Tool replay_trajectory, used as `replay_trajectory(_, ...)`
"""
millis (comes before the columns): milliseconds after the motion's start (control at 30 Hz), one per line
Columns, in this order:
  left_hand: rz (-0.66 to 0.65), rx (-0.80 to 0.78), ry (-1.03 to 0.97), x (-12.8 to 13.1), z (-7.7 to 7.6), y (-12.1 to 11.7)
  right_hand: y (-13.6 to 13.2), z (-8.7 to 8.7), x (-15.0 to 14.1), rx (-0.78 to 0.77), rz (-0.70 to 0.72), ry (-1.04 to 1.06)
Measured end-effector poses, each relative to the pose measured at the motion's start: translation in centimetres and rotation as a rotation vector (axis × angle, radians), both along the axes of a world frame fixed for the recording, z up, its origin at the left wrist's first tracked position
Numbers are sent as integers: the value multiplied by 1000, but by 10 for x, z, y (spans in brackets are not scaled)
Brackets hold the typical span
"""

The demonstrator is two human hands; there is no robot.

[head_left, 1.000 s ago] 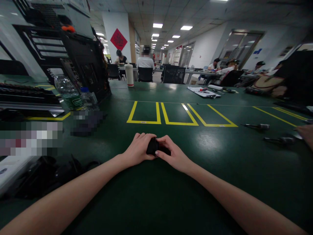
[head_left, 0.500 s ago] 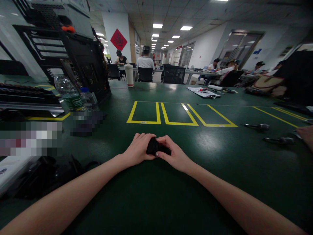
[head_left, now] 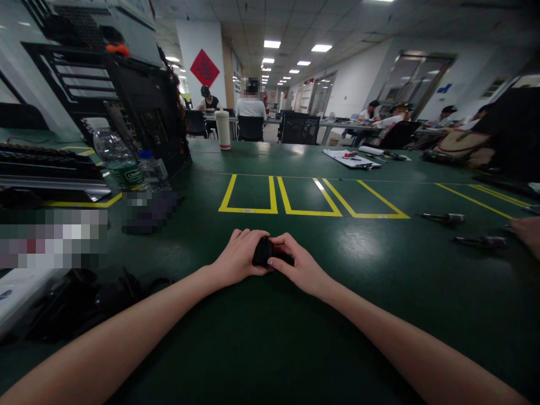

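Both my forearms stretch forward over the dark green table (head_left: 379, 270). My left hand (head_left: 238, 256) and my right hand (head_left: 297, 264) meet at the middle, fingers curled around a small black object (head_left: 264, 251) that rests on or just above the tabletop. Most of that object is hidden between my fingers, so its shape is unclear. Just beyond my hands lie several yellow-taped rectangles (head_left: 295, 197) marked on the table.
At the left stand an open black computer case (head_left: 143, 112), plastic water bottles (head_left: 120, 160) and a black bag (head_left: 84, 304). Two screwdrivers (head_left: 447, 217) lie at the right, near another person's hand (head_left: 527, 233). A white bottle (head_left: 223, 129) and papers (head_left: 350, 159) sit farther back. People work at distant tables.
My hands stay put on the small black object, with only slight finger shifts. The other person's hand at the right edge has moved a little.
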State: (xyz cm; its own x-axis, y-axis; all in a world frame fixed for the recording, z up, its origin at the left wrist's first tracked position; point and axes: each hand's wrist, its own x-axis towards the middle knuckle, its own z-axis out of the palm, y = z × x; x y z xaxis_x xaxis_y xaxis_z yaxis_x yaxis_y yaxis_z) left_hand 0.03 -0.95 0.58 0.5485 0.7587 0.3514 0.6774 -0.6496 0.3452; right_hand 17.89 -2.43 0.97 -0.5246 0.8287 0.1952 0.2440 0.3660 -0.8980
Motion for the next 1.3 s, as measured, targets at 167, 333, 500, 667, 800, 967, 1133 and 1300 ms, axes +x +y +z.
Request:
replay_trajectory(167, -8, -10, 13, -1, 2, -1, -1, -1, 2, 32, 23, 41)
replay_trajectory(333, 0, 5, 3, 0, 1, -1, 0, -1, -2, -16, -14, 62)
replay_trajectory(500, -5, -11, 2, 0, 2, 0, 0, 1, -1, -43, -16, 4)
replay_trajectory(667, -10, -30, 12, -1, 3, -1, -2, -1, 2, 78, 5, -2)
replay_trajectory(800, -15, -13, 11, -1, 2, -1, 0, -4, -1, 99, -45, 2)
replay_trajectory(967, 11, 14, 9, 1, -1, 1, 1, -1, -3, 18, -57, 36)
replay_trajectory(1133, 7, -3, 11, 1, 0, 0, -2, 1, -1, 0, -23, -8)
replay_trajectory(1300, -1, -6, 2, -1, 0, 0, -1, -3, 0, 48, -10, 27)
